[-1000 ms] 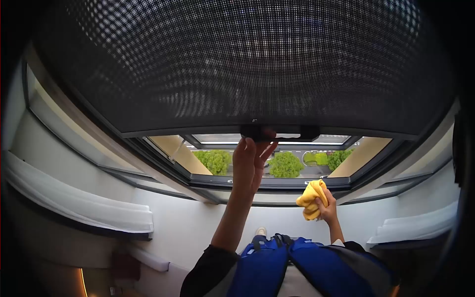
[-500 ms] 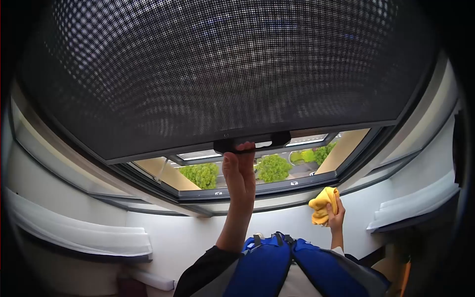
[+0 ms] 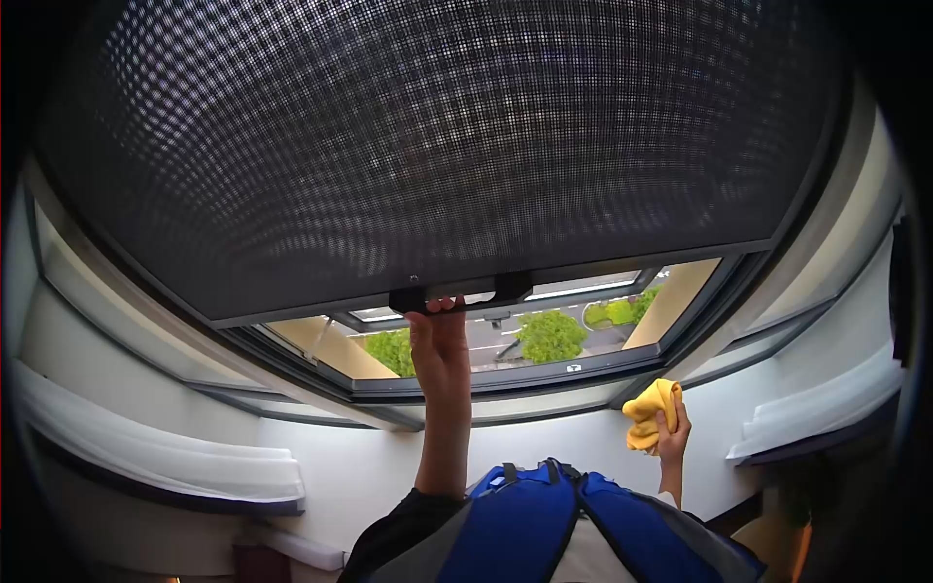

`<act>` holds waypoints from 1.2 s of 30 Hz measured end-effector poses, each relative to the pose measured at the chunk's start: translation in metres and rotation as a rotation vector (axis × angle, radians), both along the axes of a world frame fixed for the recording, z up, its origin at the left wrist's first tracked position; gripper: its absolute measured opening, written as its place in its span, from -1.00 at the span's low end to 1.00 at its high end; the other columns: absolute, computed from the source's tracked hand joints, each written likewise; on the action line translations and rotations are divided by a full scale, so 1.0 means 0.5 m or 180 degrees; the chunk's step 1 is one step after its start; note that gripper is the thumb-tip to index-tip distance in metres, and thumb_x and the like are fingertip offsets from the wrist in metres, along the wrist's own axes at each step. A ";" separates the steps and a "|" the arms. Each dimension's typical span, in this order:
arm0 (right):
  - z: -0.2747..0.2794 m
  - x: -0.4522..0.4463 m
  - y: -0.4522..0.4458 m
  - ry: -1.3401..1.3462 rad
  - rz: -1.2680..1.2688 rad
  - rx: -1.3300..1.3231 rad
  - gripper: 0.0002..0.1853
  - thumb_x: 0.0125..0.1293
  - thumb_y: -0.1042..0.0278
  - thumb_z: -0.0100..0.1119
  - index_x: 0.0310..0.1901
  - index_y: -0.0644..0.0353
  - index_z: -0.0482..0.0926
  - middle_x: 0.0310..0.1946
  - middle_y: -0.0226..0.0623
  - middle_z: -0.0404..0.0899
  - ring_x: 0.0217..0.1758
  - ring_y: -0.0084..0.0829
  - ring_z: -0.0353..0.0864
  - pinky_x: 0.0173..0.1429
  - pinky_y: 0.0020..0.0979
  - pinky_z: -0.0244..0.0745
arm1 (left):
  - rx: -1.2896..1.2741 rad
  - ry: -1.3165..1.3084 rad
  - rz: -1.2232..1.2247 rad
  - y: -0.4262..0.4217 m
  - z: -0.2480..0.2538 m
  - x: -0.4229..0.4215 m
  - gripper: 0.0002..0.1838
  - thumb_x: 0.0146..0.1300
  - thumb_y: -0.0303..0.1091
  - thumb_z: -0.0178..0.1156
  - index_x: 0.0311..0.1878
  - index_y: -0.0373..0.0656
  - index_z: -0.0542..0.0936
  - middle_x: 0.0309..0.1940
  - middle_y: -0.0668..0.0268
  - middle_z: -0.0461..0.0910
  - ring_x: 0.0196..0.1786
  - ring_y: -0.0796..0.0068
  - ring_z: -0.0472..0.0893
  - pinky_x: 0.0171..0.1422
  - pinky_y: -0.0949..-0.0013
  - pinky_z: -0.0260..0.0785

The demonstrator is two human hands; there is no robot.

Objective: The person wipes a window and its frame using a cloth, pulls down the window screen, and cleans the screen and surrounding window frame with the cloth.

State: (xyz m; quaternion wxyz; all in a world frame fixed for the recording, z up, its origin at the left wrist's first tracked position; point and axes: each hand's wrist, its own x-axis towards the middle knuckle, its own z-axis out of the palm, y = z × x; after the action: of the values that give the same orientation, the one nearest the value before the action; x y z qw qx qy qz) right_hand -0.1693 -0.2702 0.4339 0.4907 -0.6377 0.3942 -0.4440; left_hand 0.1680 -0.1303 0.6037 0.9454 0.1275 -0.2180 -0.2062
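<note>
Head camera showed me the left hand [image 3: 442,355] near six o'clock, fingers hooked around the black handle [image 3: 512,287] of the mesh screen [image 3: 437,146], which blocked twelve o'clock above the window frame [image 3: 520,381]; toward four, the right hand [image 3: 673,439] clutched a yellow cloth [image 3: 649,412].

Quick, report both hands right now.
Left hand: closed on the black handle of the mesh screen.
Right hand: closed on a yellow cloth.
</note>
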 end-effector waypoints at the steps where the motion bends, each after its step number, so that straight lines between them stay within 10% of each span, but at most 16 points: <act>1: 0.002 -0.002 -0.002 -0.0012 -0.0038 0.0012 -0.65 0.23 0.43 0.09 0.03 0.39 0.41 -0.21 -0.28 0.45 -0.09 -0.41 0.44 0.09 -0.43 0.31 | -0.0046 -0.0003 -0.0032 0.000 -0.002 0.001 -0.70 0.25 -0.13 0.06 -0.13 -0.16 0.48 -0.29 0.34 0.53 -0.08 0.45 0.51 0.32 0.22 0.25; 36: -0.048 0.020 -0.014 0.0356 -0.0022 0.0160 -0.62 0.26 0.37 0.09 0.07 0.39 0.40 -0.17 -0.21 0.45 -0.04 -0.34 0.43 0.12 -0.39 0.28 | 0.0250 -0.0149 -0.0059 0.026 0.027 -0.031 -0.74 0.36 -0.26 -0.04 -0.06 -0.25 0.44 -0.12 0.24 0.51 0.04 0.33 0.51 0.30 0.19 0.29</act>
State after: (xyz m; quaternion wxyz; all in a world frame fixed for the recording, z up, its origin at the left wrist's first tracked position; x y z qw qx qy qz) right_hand -0.1593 -0.2771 0.4101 0.4823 -0.6476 0.4343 -0.3994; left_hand 0.1527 -0.1174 0.6170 0.9323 0.1673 -0.2329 -0.2203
